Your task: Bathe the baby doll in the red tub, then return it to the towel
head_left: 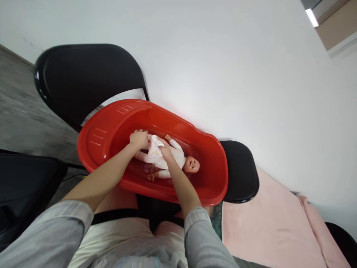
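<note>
A baby doll [178,158] in a pale pink-white suit lies on its back inside a red plastic baby tub [111,123], its head toward the right end. My left hand [138,139] is closed around the doll's legs near the middle of the tub. My right hand [165,149] pinches the light patterned cloth [154,147] at the doll's lower body. Both forearms reach in over the tub's near rim and hide part of the doll's legs and waist.
The tub rests across black chairs: one chair back [83,78] at the upper left, a round black seat [241,171] at the right. A pink blanket [264,227] lies at the lower right. A white wall fills the background. Another dark seat [25,186] sits at the left.
</note>
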`<state>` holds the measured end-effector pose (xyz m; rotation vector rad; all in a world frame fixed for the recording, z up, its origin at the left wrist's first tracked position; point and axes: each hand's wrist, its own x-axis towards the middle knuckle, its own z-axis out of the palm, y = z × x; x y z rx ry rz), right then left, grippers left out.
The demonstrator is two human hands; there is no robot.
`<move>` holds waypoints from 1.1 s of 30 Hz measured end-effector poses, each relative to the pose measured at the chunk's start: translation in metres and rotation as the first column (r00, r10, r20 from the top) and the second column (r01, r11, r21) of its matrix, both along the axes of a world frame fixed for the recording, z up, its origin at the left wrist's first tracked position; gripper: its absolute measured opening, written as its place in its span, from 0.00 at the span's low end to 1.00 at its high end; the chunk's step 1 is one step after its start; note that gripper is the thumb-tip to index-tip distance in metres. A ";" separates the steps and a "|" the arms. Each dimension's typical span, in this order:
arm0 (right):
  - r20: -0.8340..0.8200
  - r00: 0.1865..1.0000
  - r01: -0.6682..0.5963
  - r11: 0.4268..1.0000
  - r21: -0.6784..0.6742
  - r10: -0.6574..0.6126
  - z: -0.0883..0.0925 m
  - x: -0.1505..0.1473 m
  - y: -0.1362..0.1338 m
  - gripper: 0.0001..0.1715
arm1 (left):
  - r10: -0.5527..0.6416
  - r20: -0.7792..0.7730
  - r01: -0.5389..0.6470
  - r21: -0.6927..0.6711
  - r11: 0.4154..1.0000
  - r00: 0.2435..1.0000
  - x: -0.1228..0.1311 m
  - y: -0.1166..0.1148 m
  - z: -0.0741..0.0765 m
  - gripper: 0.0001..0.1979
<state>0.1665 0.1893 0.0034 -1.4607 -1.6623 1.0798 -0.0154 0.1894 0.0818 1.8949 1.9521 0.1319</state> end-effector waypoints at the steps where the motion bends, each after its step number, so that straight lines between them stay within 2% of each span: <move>1: -0.025 0.999 0.033 0.999 -0.003 -0.033 0.008 0.015 -0.001 0.31 | -0.004 0.000 0.004 -0.003 1.000 1.000 0.000 0.000 0.001 0.25; 4: 0.037 0.987 0.152 0.985 0.081 -0.155 0.032 0.060 -0.006 0.26 | -0.013 0.004 0.013 -0.011 1.000 1.000 0.001 -0.001 0.005 0.27; 7: 0.181 0.955 0.209 0.966 0.152 -0.235 0.046 0.096 -0.017 0.34 | -0.013 0.010 0.013 -0.020 1.000 1.000 0.001 -0.003 0.008 0.27; 9: 0.301 0.919 0.220 0.965 0.142 -0.254 0.044 0.111 -0.027 0.40 | -0.014 0.009 0.014 -0.025 1.000 1.000 0.001 -0.003 0.009 0.27; 12: 0.443 0.868 0.225 0.973 0.055 -0.225 0.028 0.117 -0.045 0.45 | -0.019 0.003 0.019 -0.024 1.000 1.000 0.002 -0.003 0.008 0.27; 17: 0.531 0.820 0.287 0.956 -0.059 -0.214 -0.013 0.091 -0.067 0.59 | -0.039 -0.001 0.039 -0.086 0.996 0.999 0.003 0.000 -0.003 0.26; 21: 0.454 0.877 0.215 0.974 -0.076 -0.158 -0.033 0.053 -0.073 0.64 | -0.041 -0.004 0.040 -0.141 0.989 0.999 0.003 0.002 -0.011 0.26; 24: 0.436 0.896 0.114 0.992 -0.044 -0.084 -0.042 0.023 -0.080 0.65 | -0.043 -0.006 0.041 -0.159 0.986 0.999 0.003 0.002 -0.011 0.27; 27: 0.418 0.904 0.104 0.995 -0.013 -0.089 -0.047 0.002 -0.089 0.66 | -0.051 -0.005 0.049 -0.173 0.984 0.999 0.003 0.002 -0.007 0.26; 30: 0.383 0.921 0.092 0.995 -0.033 -0.072 -0.048 -0.008 -0.094 0.67 | -0.046 -0.003 0.045 -0.177 0.983 0.999 0.003 0.001 -0.003 0.25; 33: 0.391 0.920 -0.005 0.997 -0.080 0.036 -0.046 -0.013 -0.094 0.67 | -0.045 -0.001 0.044 -0.171 0.984 0.999 0.003 0.000 -0.004 0.25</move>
